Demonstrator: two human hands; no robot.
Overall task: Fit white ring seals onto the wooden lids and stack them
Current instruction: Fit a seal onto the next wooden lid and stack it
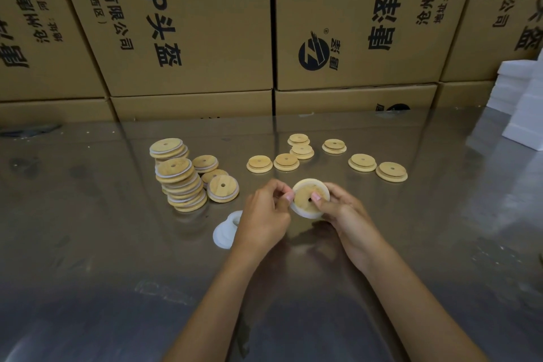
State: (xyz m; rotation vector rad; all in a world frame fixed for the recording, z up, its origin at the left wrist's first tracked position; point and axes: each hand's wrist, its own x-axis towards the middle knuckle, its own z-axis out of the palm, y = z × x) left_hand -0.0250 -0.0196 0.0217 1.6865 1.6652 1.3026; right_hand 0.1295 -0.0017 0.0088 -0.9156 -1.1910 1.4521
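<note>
Both hands work above the middle of the desk (pixel 88 244), near the viewer. The left hand (pixel 266 214) pinches the left edge of a wooden lid (pixel 305 198) between thumb and fingers. The right hand (pixel 342 209) grips the lid's right side, with its thumb pressed on the lid's face beside the centre hole. The lid is held clear of the desk, tilted so that its round face points up and toward the viewer. A white ring seal (pixel 308 214) runs around its rim; whether it is fully seated cannot be told.

Loose white rings (pixel 224 231) lie flat on the desk just left of the left hand, partly hidden by it.

Left of centre, a leaning stack of finished lids (pixel 182 188) stands beside a shorter stack (pixel 168 148) farther back. Three more lids (pixel 222 188) lean or lie against the tall stack on its right.

Farther back and to the right, seven bare lids (pixel 362 161) lie flat and scattered, stepped side up.

Cardboard boxes (pixel 191 23) form a wall at the far edge. White boxes (pixel 520 97) stand at the far right.
</note>
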